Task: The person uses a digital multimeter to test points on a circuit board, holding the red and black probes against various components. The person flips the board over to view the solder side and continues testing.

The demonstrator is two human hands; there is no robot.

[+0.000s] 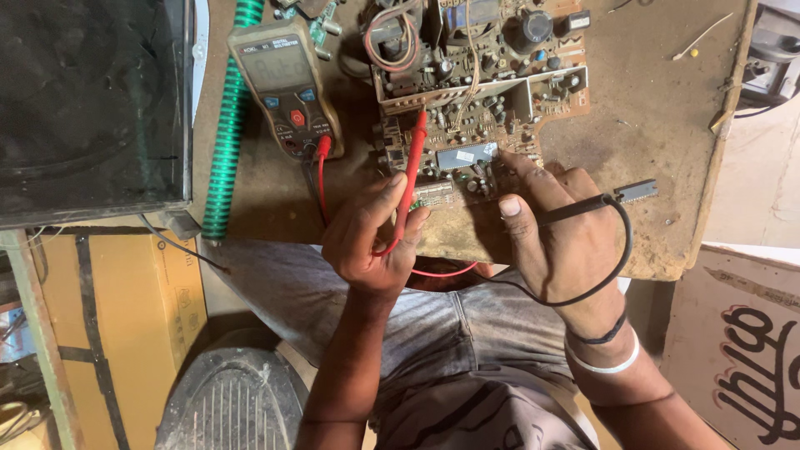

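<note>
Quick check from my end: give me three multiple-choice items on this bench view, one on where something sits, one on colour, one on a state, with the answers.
1. Where is the multimeter?
A. left of the circuit board
B. right of it
C. on the person's lap

2. What colour is the probe in the left hand?
A. black
B. red
C. yellow

3. How does the right hand stand?
A. open and flat
B. shut on the black probe
C. off the bench

Answers: 1 A, the meter lies beside the green hose, left of the board. 2 B, the red probe points up to the board. 3 B, its fingers grip the black probe at the board's edge.
</note>
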